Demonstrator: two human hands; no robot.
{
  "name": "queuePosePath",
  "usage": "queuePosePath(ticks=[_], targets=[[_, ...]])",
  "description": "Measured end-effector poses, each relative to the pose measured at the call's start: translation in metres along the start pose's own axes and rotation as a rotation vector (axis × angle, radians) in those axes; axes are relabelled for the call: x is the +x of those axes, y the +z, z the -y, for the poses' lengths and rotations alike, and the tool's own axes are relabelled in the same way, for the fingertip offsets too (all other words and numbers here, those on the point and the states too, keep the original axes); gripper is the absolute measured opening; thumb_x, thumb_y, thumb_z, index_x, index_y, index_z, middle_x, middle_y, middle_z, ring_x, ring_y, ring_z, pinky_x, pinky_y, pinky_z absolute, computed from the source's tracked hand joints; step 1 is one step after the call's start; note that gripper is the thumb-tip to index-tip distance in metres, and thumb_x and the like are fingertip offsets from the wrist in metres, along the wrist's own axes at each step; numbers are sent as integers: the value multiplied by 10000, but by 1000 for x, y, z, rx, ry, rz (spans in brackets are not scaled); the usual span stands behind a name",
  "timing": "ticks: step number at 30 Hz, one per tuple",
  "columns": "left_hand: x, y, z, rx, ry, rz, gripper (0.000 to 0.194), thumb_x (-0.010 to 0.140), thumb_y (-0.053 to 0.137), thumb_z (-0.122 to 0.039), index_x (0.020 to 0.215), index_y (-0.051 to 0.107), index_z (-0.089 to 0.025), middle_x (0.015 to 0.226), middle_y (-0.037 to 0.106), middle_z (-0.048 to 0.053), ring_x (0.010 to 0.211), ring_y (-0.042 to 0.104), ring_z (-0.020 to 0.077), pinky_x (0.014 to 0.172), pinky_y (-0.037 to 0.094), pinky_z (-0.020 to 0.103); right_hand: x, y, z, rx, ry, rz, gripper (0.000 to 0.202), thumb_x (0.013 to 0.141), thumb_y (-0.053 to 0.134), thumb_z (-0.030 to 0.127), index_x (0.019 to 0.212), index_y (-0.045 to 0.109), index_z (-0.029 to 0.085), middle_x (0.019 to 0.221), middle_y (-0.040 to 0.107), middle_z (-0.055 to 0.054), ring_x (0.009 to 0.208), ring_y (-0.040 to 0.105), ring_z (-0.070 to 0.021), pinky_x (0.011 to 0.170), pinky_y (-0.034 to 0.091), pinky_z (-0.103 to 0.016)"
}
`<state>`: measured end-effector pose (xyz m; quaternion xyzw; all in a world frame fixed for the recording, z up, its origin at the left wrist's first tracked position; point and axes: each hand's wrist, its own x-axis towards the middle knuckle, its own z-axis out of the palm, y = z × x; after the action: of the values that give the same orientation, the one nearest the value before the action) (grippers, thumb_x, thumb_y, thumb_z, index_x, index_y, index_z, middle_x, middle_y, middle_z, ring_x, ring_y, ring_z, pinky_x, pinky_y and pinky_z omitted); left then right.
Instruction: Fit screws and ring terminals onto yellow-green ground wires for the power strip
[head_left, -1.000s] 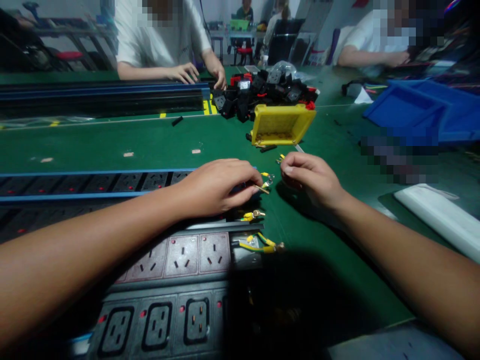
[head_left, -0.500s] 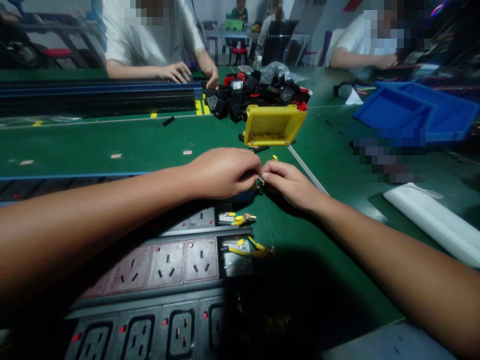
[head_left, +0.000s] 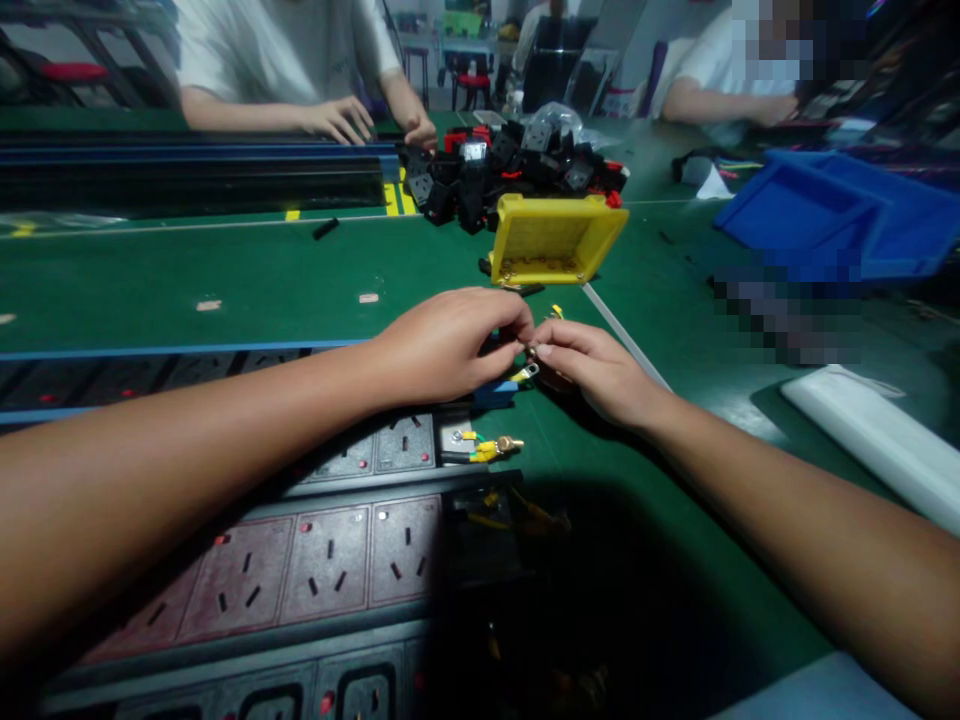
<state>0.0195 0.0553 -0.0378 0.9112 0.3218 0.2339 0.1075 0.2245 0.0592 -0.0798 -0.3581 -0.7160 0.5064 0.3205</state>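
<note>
My left hand (head_left: 465, 340) reaches over the power strips, its thumb and fingers pinched together. Its tips meet those of my right hand (head_left: 604, 368), which is closed in a pinch too. Between the fingertips a small brass fastener (head_left: 532, 352) shows, mostly covered. Just below it a ring terminal (head_left: 529, 371) on a yellow sleeve pokes out by the end of a blue-edged strip (head_left: 496, 394). Nearer to me lies a power strip with sockets (head_left: 405, 440); from its end stick yellow-green wires with a brass bolt (head_left: 508, 444).
Beyond my hands, a yellow bin (head_left: 555, 235) with small brass parts lies tipped toward me. Behind it is a heap of black sockets (head_left: 517, 165). Blue bins (head_left: 832, 210) and a long white object (head_left: 877, 445) lie right. Co-workers' hands (head_left: 341, 120) rest across the green table (head_left: 285, 265).
The view has shifted slightly. My fingertips remain together; the brass fastener and the ring terminal below it show more plainly now. A shadow covers the wire ends of the nearer red-brown strip.
</note>
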Motion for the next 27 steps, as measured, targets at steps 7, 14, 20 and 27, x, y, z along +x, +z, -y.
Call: queuePosePath(ticks=[7,14,20,27], targets=[[-1,1,2,-12,24,54,102,850,573,-215,904,634,-153,833,665,29,771,582,144,707,402,255,0,-1,2,-32,-38,8,121,861,540,274,798,543,171,632,418,49,551,360,-95,510,270,-244],[-2,-3,2,-120,120,121,112,847,578,-182,908,667,-152,869,697,41,816,607,143,758,434,251,0,0,4,-78,-91,37,199,876,566,360,824,559,169,745,512,0,681,452,-127,597,348,-255],[-1,-3,2,-97,115,112,171,869,543,-187,965,678,-146,871,706,50,814,618,152,752,443,264,1,0,1,-61,-94,34,219,866,595,399,867,535,188,767,516,1,698,473,-135,618,383,-260],[-1,-3,2,-71,74,73,173,881,527,-196,971,665,-141,864,693,48,782,612,143,724,430,256,1,5,-5,-58,-122,-47,122,888,558,302,944,488,220,728,462,26,603,403,-119,532,314,-250]])
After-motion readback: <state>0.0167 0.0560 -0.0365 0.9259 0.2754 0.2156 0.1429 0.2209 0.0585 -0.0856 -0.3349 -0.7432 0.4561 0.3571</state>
